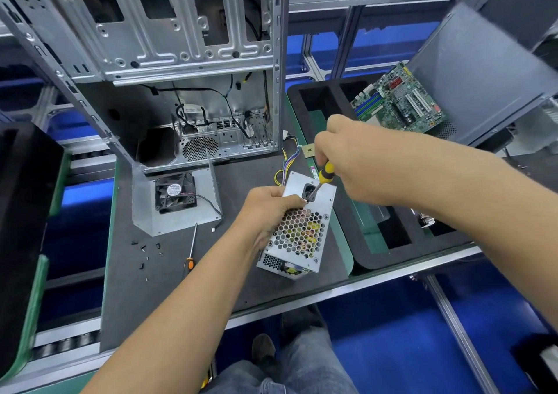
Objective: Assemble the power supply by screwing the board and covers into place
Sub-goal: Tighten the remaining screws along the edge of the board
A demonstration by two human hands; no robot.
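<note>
A silver power supply [317, 209] with a honeycomb grille lies on the dark mat, its coloured wires [287, 164] trailing toward the case. My left hand [265, 212] grips its left edge, fingers curled over the top face. My right hand [356, 158] holds a yellow-and-black screwdriver [324, 174] upright. Its tip points down at the top face, just left of the black power socket. A grey metal cover [175, 203] carrying a black fan [175, 195] stands to the left. Several small black screws [149, 251] lie scattered on the mat.
An open computer case [181, 61] stands behind the work area. A second, orange-handled screwdriver [190, 254] lies on the mat. A black foam tray [362, 242] sits to the right, and a green motherboard [398, 100] leans at its far end. The bench edge [302, 300] runs below.
</note>
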